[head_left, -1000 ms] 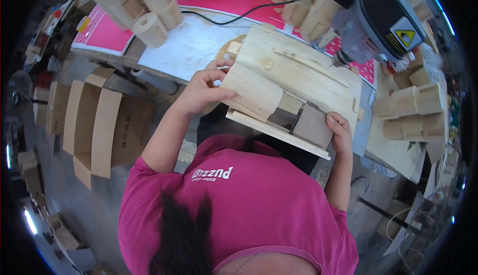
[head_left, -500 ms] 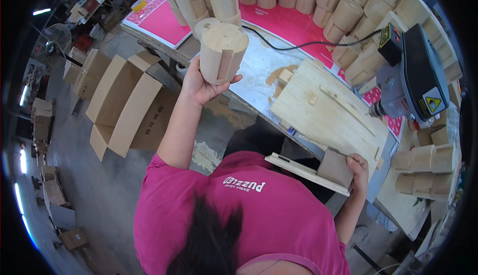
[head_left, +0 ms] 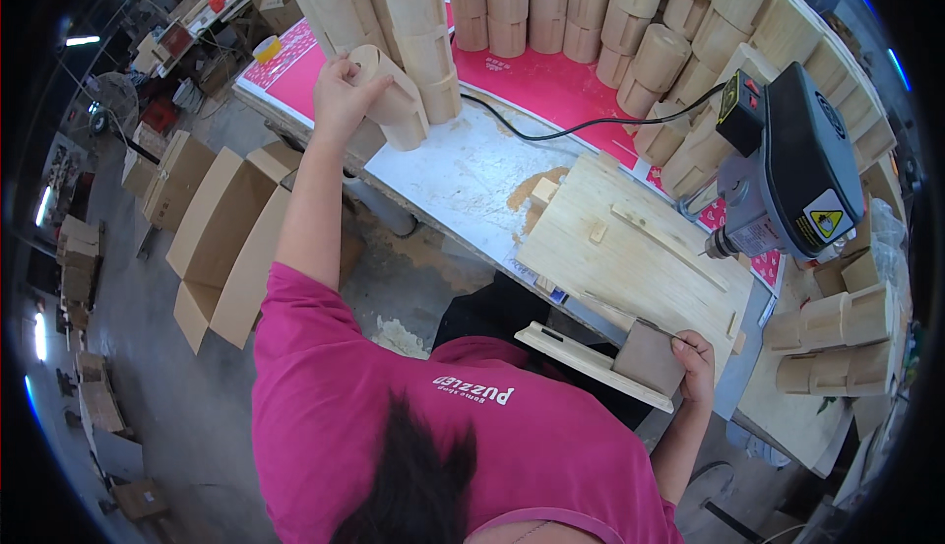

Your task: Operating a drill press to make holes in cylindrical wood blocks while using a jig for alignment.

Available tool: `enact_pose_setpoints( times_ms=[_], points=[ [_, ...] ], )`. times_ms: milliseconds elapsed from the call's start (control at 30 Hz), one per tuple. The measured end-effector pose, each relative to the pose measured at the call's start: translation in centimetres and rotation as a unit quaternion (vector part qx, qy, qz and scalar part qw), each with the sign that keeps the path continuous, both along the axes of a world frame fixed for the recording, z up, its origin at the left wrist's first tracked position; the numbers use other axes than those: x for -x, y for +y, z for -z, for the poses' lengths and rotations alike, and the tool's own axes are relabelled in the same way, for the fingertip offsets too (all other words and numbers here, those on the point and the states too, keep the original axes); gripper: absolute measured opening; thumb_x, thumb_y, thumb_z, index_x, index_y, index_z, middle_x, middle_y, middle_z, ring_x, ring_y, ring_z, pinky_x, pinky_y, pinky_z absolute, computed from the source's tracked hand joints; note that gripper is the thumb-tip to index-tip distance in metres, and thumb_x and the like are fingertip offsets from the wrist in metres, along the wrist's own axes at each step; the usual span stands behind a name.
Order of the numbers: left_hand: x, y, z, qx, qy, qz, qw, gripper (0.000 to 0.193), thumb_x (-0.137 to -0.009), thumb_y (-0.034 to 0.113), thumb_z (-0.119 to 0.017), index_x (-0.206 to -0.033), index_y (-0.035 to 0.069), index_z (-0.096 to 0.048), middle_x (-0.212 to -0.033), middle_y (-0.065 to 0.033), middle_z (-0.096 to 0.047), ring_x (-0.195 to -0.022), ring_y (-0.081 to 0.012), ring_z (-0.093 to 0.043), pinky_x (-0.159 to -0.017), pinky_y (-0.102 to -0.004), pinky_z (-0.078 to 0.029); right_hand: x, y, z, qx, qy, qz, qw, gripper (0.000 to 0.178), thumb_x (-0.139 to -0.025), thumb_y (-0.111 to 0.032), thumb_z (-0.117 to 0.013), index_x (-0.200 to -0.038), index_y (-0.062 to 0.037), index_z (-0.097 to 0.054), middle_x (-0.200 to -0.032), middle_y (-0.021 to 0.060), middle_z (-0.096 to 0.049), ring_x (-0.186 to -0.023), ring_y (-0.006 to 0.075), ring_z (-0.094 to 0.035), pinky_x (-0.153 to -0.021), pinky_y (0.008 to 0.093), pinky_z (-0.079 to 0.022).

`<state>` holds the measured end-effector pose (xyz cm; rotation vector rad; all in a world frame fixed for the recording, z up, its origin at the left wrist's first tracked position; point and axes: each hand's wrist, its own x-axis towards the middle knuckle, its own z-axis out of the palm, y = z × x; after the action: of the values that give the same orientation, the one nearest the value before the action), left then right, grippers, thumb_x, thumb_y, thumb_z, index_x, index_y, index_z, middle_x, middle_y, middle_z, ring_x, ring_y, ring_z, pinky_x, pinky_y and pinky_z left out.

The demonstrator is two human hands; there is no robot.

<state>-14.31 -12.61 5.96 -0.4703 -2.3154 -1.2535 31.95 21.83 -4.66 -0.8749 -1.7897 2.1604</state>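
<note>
At the left end of the workbench, my left hand [head_left: 345, 96] is closed on the top of a pale wooden cylinder [head_left: 392, 93]. That cylinder sits at the top of a short stack, above a lower cylinder [head_left: 407, 132], beside taller stacks. My right hand [head_left: 695, 359] grips the edge of a stiff grey-brown square sheet [head_left: 650, 358], perhaps sandpaper. The sheet rests by a narrow wooden strip [head_left: 591, 364] in front of my body. Some of the right fingers are hidden behind the sheet.
A drill press [head_left: 787, 170] stands on the bench at right, its black cable [head_left: 551, 136] running left. A wooden board with strips [head_left: 630, 249] lies before it. Many stacked cylinders [head_left: 507, 2] line the back. An open cardboard box [head_left: 221, 249] is on the floor at left.
My left hand has moved left and away from me, from holding a slotted cylinder up on its palm to gripping one at the stack from above. My right hand keeps the sheet.
</note>
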Motion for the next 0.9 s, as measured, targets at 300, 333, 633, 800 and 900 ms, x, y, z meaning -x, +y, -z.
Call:
enact_pose_setpoints(
  times_ms=[300, 333, 633, 800, 900],
  points=[
    [4.4, 2.6, -0.4, 0.196, 0.08, -0.022, 0.977, 0.041, -0.055, 0.024, -0.077, -0.077, -0.005, -0.058, -0.106, -0.0193, -0.056, -0.097, -0.0327, -0.055, -0.081, -0.0361, -0.046, -0.5, 0.5, 0.9, -0.002, 0.005, 0.001, 1.0, 0.014, -0.073, -0.012, -0.067, -0.081, -0.0028, -0.061, -0.072, -0.0038, -0.057, -0.066, 0.0042, -0.048, -0.061, 0.0197, -0.037],
    [4.5, 2.7, -0.7, 0.205, 0.058, -0.025, 0.977, 0.041, -0.055, 0.024, -0.077, -0.077, -0.005, -0.058, -0.104, -0.019, -0.056, -0.094, -0.0326, -0.055, -0.08, -0.0362, -0.046, -0.5, 0.5, 0.8, -0.002, 0.004, 0.004, 1.0, 0.014, -0.073, -0.012, -0.067, -0.081, -0.0028, -0.061, -0.072, -0.0038, -0.057, -0.066, 0.0042, -0.048, -0.061, 0.0197, -0.037],
    [4.3, 2.3, 0.3, 0.206, 0.057, -0.049, 0.976, 0.046, -0.056, 0.028, -0.079, -0.084, -0.002, -0.058, -0.102, -0.0194, -0.055, -0.095, -0.0332, -0.054, -0.079, -0.0376, -0.045, -0.3, 0.3, 0.7, -0.004, -0.01, 0.018, 1.0, 0.016, -0.072, -0.013, -0.068, -0.084, -0.0026, -0.062, -0.074, -0.0038, -0.057, -0.068, 0.0042, -0.048, -0.061, 0.0204, -0.037],
    [-2.0, 9.6, 0.7, 0.082, 0.325, -0.123, 0.934, 0.049, -0.061, 0.027, -0.077, -0.098, 0.003, -0.056, -0.103, -0.0174, -0.054, -0.102, -0.0332, -0.049, -0.088, -0.0398, -0.039, -0.2, 0.2, 0.3, 0.021, 0.002, 0.004, 1.0, 0.014, -0.074, -0.011, -0.067, -0.084, -0.0036, -0.062, -0.074, -0.0048, -0.056, -0.068, 0.0035, -0.047, -0.061, 0.0192, -0.037],
    [-4.9, 17.5, 2.1, -0.003, 0.293, 0.12, 0.948, 0.039, -0.066, 0.02, -0.075, -0.097, 0.004, -0.056, -0.105, -0.0145, -0.055, -0.103, -0.029, -0.05, -0.087, -0.0376, -0.041, -0.3, 0.5, -0.2, 0.036, -0.024, 0.007, 0.999, 0.012, -0.074, -0.011, -0.067, -0.082, -0.0039, -0.061, -0.074, -0.0056, -0.055, -0.069, 0.0033, -0.047, -0.062, 0.0189, -0.037]
  ],
)
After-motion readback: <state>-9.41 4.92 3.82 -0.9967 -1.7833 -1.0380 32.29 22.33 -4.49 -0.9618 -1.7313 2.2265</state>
